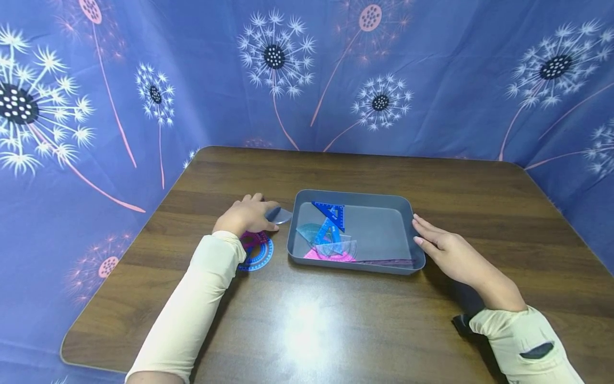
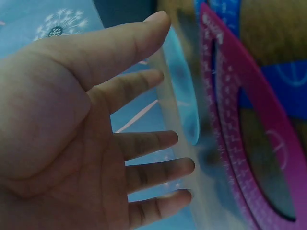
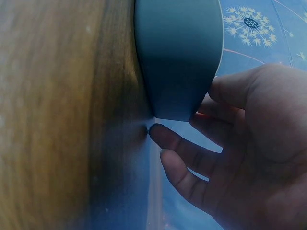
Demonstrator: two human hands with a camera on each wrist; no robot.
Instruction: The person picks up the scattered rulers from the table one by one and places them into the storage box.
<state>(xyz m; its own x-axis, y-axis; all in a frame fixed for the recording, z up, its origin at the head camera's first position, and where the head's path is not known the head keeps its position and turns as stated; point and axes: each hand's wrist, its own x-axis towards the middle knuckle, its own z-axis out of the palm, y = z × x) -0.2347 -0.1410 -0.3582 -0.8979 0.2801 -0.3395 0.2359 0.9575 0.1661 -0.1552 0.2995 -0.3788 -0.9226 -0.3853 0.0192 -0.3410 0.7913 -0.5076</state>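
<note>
My left hand [image 1: 245, 214], fingers spread, hovers over or rests at a small pile of protractors left of the grey tray [image 1: 384, 229]. A clear protractor [image 1: 283, 216] lies by its thumb; a magenta protractor [image 2: 247, 67] and a blue protractor [image 1: 263, 257] lie under the wrist. In the left wrist view nothing sits in the palm. My right hand [image 1: 448, 255] touches the tray's right end with extended fingers. Inside the tray are a dark blue set square [image 1: 339, 217], a lighter blue set square [image 1: 323, 233], a teal protractor [image 1: 306, 231] and a pink protractor [image 1: 314, 256].
A clear protractor [image 1: 347, 247] overlaps the pink one in the tray, beside a purplish strip [image 1: 398, 262] along the front wall. The wooden table [image 1: 240, 325] carries everything; a blue flowered cloth [image 1: 316, 64] hangs behind it.
</note>
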